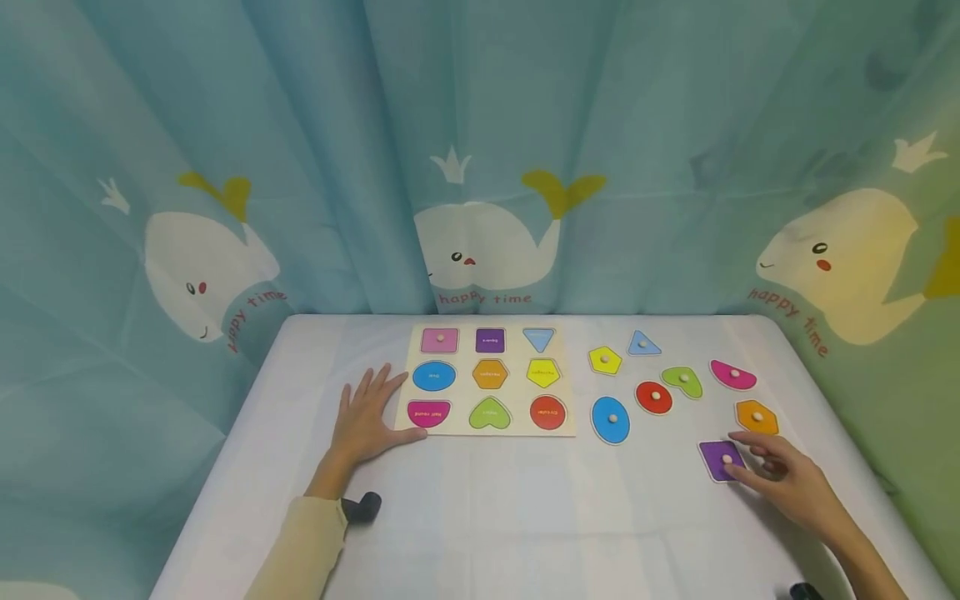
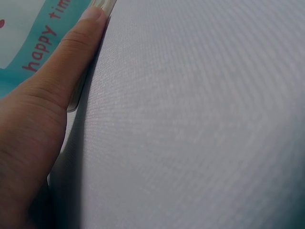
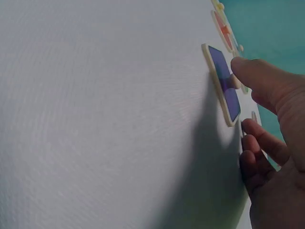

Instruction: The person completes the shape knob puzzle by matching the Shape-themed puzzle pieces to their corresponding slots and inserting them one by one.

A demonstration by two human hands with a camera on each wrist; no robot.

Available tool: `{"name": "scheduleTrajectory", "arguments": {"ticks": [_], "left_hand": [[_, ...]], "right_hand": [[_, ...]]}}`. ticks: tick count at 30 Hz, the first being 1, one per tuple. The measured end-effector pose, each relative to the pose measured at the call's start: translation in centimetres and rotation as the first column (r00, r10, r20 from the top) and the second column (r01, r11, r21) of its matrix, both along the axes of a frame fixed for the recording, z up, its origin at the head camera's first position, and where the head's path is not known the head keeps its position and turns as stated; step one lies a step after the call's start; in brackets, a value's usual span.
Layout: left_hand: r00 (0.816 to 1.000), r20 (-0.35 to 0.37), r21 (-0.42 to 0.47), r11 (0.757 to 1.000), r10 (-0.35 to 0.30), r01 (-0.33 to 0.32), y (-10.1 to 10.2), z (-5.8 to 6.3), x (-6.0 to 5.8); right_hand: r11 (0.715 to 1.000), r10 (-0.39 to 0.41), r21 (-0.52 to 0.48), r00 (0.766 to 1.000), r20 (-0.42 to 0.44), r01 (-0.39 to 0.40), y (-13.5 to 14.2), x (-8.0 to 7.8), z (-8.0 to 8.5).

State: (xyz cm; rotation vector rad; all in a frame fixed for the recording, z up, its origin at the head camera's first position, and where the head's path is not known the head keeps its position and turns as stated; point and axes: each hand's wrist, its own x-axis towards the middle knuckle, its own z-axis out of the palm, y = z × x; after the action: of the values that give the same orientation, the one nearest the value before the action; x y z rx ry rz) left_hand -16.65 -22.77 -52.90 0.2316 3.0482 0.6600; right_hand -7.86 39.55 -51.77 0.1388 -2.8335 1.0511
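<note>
In the head view my left hand (image 1: pixel 365 423) lies with fingers spread at the left edge of a cream shape puzzle board (image 1: pixel 461 395), thumb at its near corner. The left wrist view shows that thumb (image 2: pixel 76 45) along the board's edge. At the right, my right hand (image 1: pixel 791 483) is over a purple square puzzle piece (image 1: pixel 712 455) lying on the table. Its thumb tip is right at the small round knob (image 3: pixel 235 81), while the forefinger reaches past the piece's far corner, apart from the knob. The other fingers bend loosely.
Several knobbed pieces lie between board and right hand, including a blue oval (image 1: pixel 606 427), a red circle (image 1: pixel 651 404), a green heart (image 1: pixel 675 375) and an orange hexagon (image 1: pixel 746 412). A pink rectangle piece (image 1: pixel 429 343) with a knob sits in the board. A curtain (image 1: pixel 345 208) hangs behind.
</note>
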Motion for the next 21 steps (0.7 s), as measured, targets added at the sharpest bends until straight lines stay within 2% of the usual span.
{"name": "scheduleTrajectory", "arguments": {"ticks": [12, 21], "left_hand": [[1.0, 0.003, 0.015, 1.0, 0.0, 0.0, -0.1, -0.1, -0.1], [1.0, 0.002, 0.016, 1.0, 0.002, -0.002, -0.1, 0.0, 0.0]], "right_hand": [[0.998, -0.031, 0.064, 0.999, 0.03, 0.029, -0.2, -0.2, -0.9], [0.999, -0.02, 0.047, 1.0, -0.011, 0.02, -0.1, -0.2, -1.2]]}}
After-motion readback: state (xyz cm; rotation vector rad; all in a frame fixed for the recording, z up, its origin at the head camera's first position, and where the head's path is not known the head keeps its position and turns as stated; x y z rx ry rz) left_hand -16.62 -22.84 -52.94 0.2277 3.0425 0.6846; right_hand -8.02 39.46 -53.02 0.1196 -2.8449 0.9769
